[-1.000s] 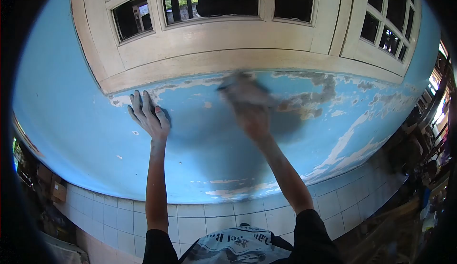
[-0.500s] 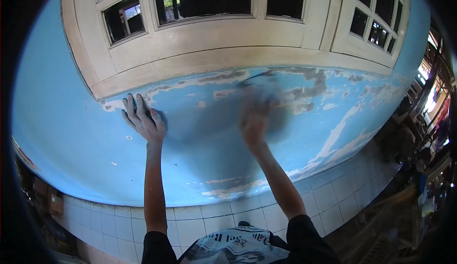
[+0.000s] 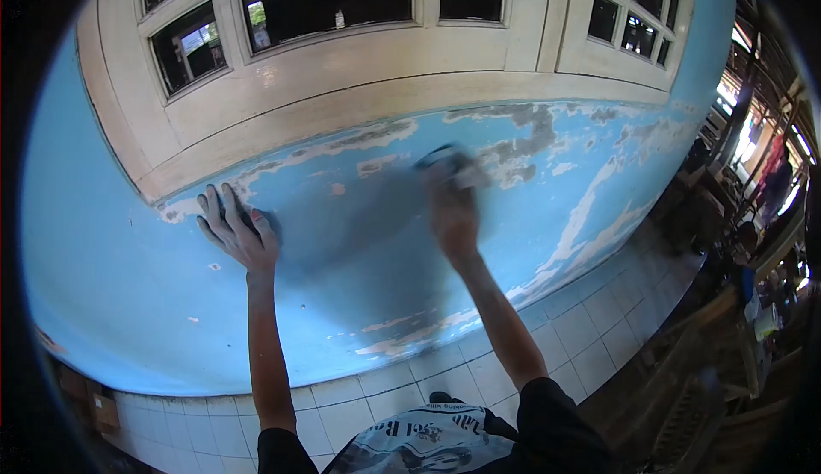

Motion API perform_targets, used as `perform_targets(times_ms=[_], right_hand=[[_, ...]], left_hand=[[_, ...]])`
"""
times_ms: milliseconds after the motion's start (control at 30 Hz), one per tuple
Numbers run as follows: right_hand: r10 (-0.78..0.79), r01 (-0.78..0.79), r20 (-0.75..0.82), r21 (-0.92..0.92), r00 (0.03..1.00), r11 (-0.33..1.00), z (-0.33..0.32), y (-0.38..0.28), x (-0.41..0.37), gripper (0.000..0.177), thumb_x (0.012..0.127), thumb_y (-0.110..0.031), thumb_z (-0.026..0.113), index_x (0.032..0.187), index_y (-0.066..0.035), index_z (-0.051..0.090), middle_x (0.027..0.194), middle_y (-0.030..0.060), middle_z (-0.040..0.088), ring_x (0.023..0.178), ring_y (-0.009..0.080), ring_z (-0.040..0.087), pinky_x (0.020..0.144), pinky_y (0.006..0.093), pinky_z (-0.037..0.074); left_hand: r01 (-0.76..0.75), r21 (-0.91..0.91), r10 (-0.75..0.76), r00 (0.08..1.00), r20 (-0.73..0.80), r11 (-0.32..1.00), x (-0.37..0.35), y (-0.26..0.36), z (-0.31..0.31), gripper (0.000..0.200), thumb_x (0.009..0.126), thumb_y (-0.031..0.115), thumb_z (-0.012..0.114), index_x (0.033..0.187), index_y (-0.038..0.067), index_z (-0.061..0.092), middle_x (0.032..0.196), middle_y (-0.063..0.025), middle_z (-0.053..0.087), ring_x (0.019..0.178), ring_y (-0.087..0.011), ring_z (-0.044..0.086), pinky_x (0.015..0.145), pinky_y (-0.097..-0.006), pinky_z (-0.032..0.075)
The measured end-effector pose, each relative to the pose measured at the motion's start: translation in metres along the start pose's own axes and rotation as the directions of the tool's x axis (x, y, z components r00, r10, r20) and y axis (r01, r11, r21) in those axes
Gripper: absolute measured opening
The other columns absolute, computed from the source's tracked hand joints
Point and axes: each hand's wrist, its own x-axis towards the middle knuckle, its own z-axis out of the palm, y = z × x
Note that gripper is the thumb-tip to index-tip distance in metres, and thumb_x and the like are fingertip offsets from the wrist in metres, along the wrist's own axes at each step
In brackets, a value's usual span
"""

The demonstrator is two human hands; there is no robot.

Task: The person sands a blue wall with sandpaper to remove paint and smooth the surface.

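The left hand (image 3: 239, 233) rests with spread fingers on the wall (image 3: 359, 260); well to its right, the blurred right hand (image 3: 453, 200) grips a dark pad (image 3: 440, 157) at its fingertips.

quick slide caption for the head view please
Left hand spread against a patchy blue wall, right hand with a blurred dark object, below a cream window frame.

Pale blue wall (image 3: 359, 247), blotched white and grey; cream window frame (image 3: 368, 89).

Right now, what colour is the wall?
The wall is blue with whitish and grey patches: head view.
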Motion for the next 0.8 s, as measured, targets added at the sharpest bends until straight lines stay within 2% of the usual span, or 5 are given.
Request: perform_targets(times_ms=[100,300,533,700,800], right_hand=[[0.702,-0.643,-0.200,0.291,0.683,0.708,-0.023,0.026,0.039,0.044,0.092,-0.008,0.050,0.136,-0.004,0.050,0.141,0.0238,0.045,0.130,0.0420,0.042,0.105,0.0529,0.037],[-0.011,0.016,0.031,-0.166,0.999,0.986,-0.020,0.014,0.013,0.041,0.096,-0.010,0.046,0.136,-0.001,0.048,0.140,0.0220,0.046,0.132,0.0442,0.038,0.105,0.0563,0.033],[0.530,-0.506,-0.375,0.169,0.761,0.846,-0.050,0.088,0.046,0.042,0.097,-0.013,0.047,0.136,0.002,0.047,0.139,0.0235,0.046,0.130,0.0482,0.038,0.107,0.0586,0.029],[-0.015,0.027,0.178,-0.065,0.984,0.998,-0.047,0.076,-0.010,0.042,0.097,-0.013,0.047,0.136,0.003,0.047,0.140,0.0247,0.045,0.131,0.0479,0.037,0.109,0.0531,0.029],[0.199,-0.201,-0.252,0.019,0.947,0.979,-0.052,0.127,0.007,0.040,0.097,-0.013,0.047,0.134,0.003,0.049,0.140,0.0202,0.046,0.131,0.0466,0.037,0.111,0.0522,0.028]], left_hand=[[0.015,-0.017,-0.016,1.000,-0.026,1.000,-0.001,0.001,0.002,0.054,0.099,0.037,0.034,0.140,0.002,0.043,0.145,-0.0208,0.040,0.138,-0.0394,0.031,0.111,-0.0570,0.013],[0.021,0.020,-0.020,0.999,-0.029,1.000,0.002,0.005,0.001,0.056,0.100,0.039,0.031,0.140,0.002,0.042,0.145,-0.0203,0.040,0.138,-0.0389,0.032,0.112,-0.0552,0.014],[0.000,0.058,0.004,0.997,-0.072,0.998,0.005,0.007,0.002,0.057,0.101,0.042,0.029,0.141,0.003,0.042,0.143,-0.0196,0.042,0.136,-0.0379,0.035,0.111,-0.0553,0.017],[-0.011,0.022,0.013,0.998,-0.069,1.000,0.006,0.009,0.001,0.059,0.101,0.043,0.025,0.143,0.003,0.040,0.148,-0.0184,0.037,0.139,-0.0363,0.030,0.112,-0.0535,0.016],[0.001,0.050,0.002,0.998,-0.065,0.999,0.010,0.017,-0.001,0.058,0.102,0.043,0.028,0.142,0.002,0.039,0.147,-0.0177,0.039,0.136,-0.0354,0.033,0.111,-0.0506,0.020]])
